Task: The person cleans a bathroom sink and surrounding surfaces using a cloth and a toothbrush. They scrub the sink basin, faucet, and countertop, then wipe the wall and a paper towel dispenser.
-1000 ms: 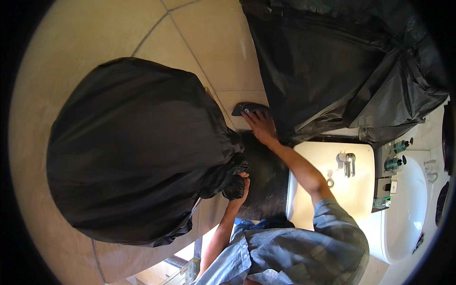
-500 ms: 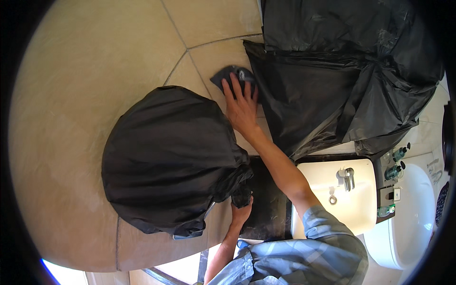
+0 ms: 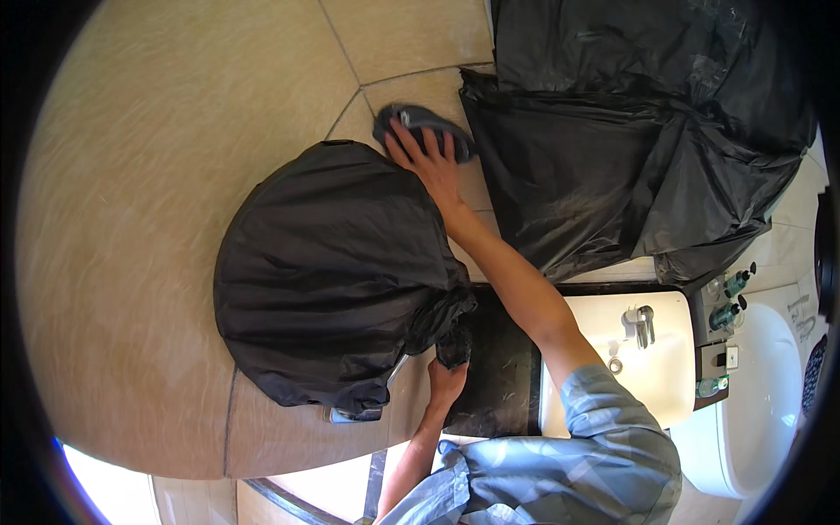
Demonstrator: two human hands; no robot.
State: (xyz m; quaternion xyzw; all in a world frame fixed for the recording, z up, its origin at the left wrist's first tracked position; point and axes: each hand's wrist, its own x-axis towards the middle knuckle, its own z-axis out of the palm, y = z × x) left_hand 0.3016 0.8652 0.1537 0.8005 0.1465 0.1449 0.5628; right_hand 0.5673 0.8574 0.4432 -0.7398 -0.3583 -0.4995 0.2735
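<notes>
My right hand (image 3: 429,162), fingers spread, presses a dark grey cloth (image 3: 449,138) against the beige tiled surface. Below and left of it is a large rounded thing wrapped in black plastic (image 3: 337,262), its wrinkled cover gathered at the right side. At that bunched black end (image 3: 453,346) is my left hand (image 3: 448,382), its fingers closed around it and partly hidden. A thin metallic edge (image 3: 398,369) shows beside the bunch. Under the wrap's lower edge, part of a pale item (image 3: 354,415) peeks out; its kind is unclear.
Black plastic sheeting (image 3: 569,175) hangs at the upper right. Near my right arm are a dark countertop (image 3: 494,385) and a white basin (image 3: 569,420) with a chrome tap (image 3: 643,325). Pump bottles (image 3: 724,315) and a white bathtub (image 3: 761,394) stand farther right.
My right hand and the cloth have slid up and left over the tiles. In the picture, the wrapped thing sits slightly farther right and higher; my left hand stays at its bunched end.
</notes>
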